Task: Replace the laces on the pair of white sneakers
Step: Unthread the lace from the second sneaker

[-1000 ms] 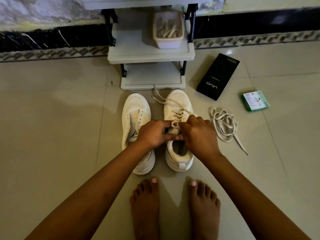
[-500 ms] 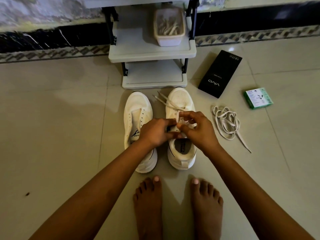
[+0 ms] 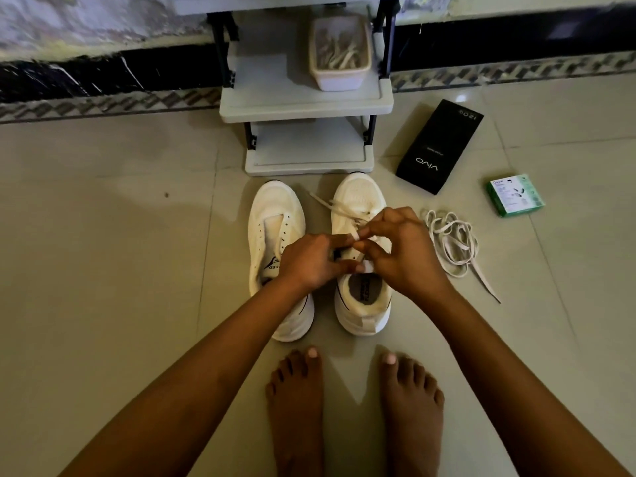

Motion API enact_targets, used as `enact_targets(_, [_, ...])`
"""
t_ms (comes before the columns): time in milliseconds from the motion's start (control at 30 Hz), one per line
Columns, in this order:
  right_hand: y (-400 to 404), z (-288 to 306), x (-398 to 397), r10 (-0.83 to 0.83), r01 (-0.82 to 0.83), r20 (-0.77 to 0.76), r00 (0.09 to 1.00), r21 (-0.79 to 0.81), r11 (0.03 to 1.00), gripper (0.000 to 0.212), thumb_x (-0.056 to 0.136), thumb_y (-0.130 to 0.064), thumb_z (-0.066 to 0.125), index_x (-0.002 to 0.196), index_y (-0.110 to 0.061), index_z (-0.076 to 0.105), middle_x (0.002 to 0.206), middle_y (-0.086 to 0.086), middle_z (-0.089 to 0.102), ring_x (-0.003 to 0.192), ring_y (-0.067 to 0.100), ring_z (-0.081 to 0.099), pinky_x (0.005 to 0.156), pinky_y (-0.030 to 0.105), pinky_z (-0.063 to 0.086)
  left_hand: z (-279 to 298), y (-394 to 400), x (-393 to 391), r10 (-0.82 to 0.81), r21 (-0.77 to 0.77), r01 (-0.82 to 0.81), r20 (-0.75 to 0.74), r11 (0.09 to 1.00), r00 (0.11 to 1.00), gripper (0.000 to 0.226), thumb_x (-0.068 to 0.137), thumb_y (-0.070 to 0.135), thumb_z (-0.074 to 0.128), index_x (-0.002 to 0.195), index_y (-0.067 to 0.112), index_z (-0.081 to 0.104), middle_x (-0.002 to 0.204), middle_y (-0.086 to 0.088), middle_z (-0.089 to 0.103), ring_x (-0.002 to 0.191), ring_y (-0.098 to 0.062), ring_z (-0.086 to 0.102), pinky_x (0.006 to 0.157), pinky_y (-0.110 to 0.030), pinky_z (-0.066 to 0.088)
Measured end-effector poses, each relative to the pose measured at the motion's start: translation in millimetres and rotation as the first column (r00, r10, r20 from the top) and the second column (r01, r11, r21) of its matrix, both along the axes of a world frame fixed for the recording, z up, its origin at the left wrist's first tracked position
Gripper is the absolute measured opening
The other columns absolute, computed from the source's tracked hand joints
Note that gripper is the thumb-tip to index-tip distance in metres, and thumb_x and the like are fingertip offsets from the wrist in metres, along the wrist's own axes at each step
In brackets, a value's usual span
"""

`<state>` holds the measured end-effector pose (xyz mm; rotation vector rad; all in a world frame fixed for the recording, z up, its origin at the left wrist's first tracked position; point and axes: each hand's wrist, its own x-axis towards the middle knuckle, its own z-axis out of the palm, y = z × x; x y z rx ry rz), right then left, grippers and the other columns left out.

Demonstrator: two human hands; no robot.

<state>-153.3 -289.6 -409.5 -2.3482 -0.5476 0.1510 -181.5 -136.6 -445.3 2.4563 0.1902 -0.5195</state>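
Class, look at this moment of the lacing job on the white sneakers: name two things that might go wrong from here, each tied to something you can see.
1. Both hands, left hand and right hand, pinch the lace on the right sneaker; its loose ends trail over the toe and may pull unevenly.
2. The loose lace lies coiled on the floor beside the bare feet and could snag. The left sneaker remains unlaced.

The hands (image 3: pixel 361 256) cover the right sneaker's (image 3: pixel 358 197) eyelets, so how the lace (image 3: pixel 339 206) threads cannot be told. The shelf rack's (image 3: pixel 303 105) top is cut off.
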Motion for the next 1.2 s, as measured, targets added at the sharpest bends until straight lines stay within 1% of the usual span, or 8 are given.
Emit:
enact_targets(133, [4,2,1,-0.022,0.024,-0.042,0.999,0.045,0.999,0.023,0.085,-0.020,0.067,0.108,-0.018,0.068,0.105,-0.003,0.057,0.108,0.017,0.045,0.078,0.026,0.033,0,-1,0,-0.010,0.012,0.010,0.006,1.000,1.000,0.052,0.074,0.061,0.065,0.120,0.036,0.060,0.116,0.000,0.066,0.105,-0.022,0.060,0.083,-0.031,0.047])
enact_targets(233, [-8,-16,0,0.131,-0.114,0.025,0.991,-0.356,0.928,0.044,0.086,-0.028,0.063,0.129,-0.025,0.055,0.130,0.003,0.051,0.118,0.026,0.043,0.090,0.033,0.035,-1,-2,-1,-0.019,-0.020,0.020,0.046,1.000,0.999,0.067,0.061,0.079,0.055,0.115,0.040,0.062,0.115,0.005,0.067,0.106,-0.019,0.061,0.087,-0.038,0.050])
enact_targets(467, [-9,-25,-1,0.179,-0.083,0.220,0.959,-0.385,0.919,0.011,0.070,-0.018,0.077,0.079,-0.016,0.073,0.085,0.006,0.068,0.080,0.030,0.062,0.067,0.034,0.043,-3,-3,-4,-0.017,-0.063,0.022,0.081,0.998,0.997,0.071,0.060,0.079,0.051,0.118,0.039,0.062,0.125,0.009,0.062,0.115,-0.016,0.056,0.092,-0.040,0.048])
enact_targets(567, [-2,-1,2,-0.053,0.057,-0.098,0.994,0.042,0.997,0.003,0.083,-0.016,0.068,0.081,-0.014,0.070,0.090,0.002,0.065,0.091,0.019,0.060,0.080,0.033,0.044,0,-1,-3,-0.025,-0.033,0.026,0.044,0.999,0.999,0.062,0.070,0.068,0.061,0.124,0.036,0.059,0.125,0.007,0.062,0.115,-0.017,0.056,0.093,-0.037,0.047])
enact_targets(667, [0,28,5,0.006,0.160,-0.325,0.946,0.480,0.863,0.009,0.085,-0.012,0.066,0.078,-0.017,0.068,0.082,-0.007,0.062,0.083,0.006,0.062,0.078,0.018,0.048,-1,0,-1,-0.014,0.003,0.014,0.017,1.000,1.000,0.058,0.076,0.061,0.063,0.129,0.038,0.054,0.128,0.008,0.060,0.118,-0.017,0.055,0.093,-0.033,0.046])
enact_targets(767, [5,26,5,-0.020,0.083,-0.180,0.983,0.351,0.933,0.008,0.084,-0.017,0.069,0.092,-0.016,0.069,0.090,-0.008,0.060,0.089,0.007,0.057,0.077,0.013,0.042,0,0,-1,-0.016,0.011,0.016,0.011,1.000,1.000,0.057,0.076,0.061,0.063,0.127,0.037,0.056,0.122,0.006,0.064,0.112,-0.018,0.058,0.089,-0.032,0.047])
enact_targets(933, [-11,-15,3,0.121,-0.098,0.009,0.993,-0.516,0.851,0.045,0.087,-0.035,0.059,0.131,-0.028,0.052,0.133,0.003,0.050,0.119,0.026,0.044,0.093,0.035,0.035,-1,-1,-2,0.006,-0.028,-0.006,0.027,1.000,1.000,0.047,0.074,0.056,0.069,0.117,0.037,0.063,0.113,0.006,0.068,0.106,-0.016,0.061,0.089,-0.034,0.048])
enact_targets(1200, [-5,-14,6,0.281,-0.093,0.254,0.926,-0.566,0.819,0.018,0.062,-0.033,0.078,0.073,-0.019,0.074,0.076,0.003,0.068,0.080,0.029,0.062,0.075,0.037,0.045,1,0,-1,-0.033,-0.010,0.034,0.057,0.999,0.998,0.048,0.077,0.055,0.067,0.119,0.032,0.063,0.116,0.005,0.066,0.107,-0.017,0.060,0.084,-0.029,0.047])
